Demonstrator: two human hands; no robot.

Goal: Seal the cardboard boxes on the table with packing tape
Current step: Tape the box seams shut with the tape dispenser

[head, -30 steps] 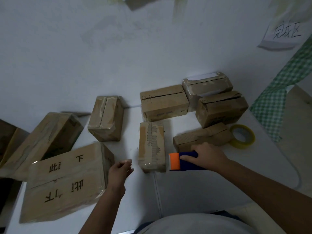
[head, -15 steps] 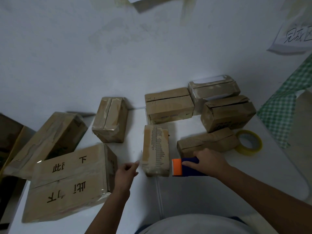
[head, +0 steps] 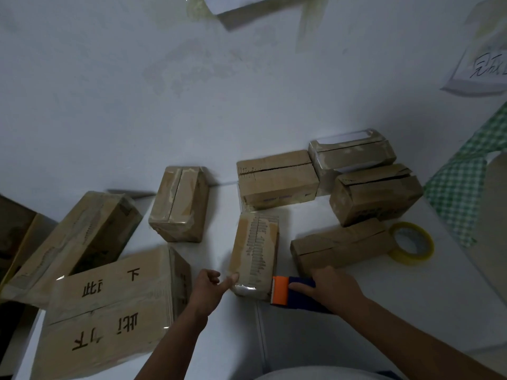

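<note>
A narrow cardboard box [head: 255, 250] covered in glossy tape lies lengthwise at the table's middle. My left hand [head: 210, 287] touches its near left corner with one extended finger, the others curled. My right hand [head: 333, 289] grips a blue tape dispenser [head: 297, 293] whose orange head sits against the box's near right corner. A low flat box [head: 340, 246] lies just behind my right hand. A yellow tape roll [head: 411, 242] lies flat to its right.
Several more boxes ring the white table [head: 315, 338]: a large printed one [head: 109, 308] at near left, a tilted one [head: 74, 239] behind it, one [head: 179, 202] by the wall, three [head: 277, 178] at back right. Green checked cloth [head: 461, 187] hangs at right.
My left hand moved right from beside the large box and now touches the narrow box's near corner. The right hand with the dispenser stayed at the box's right corner.
</note>
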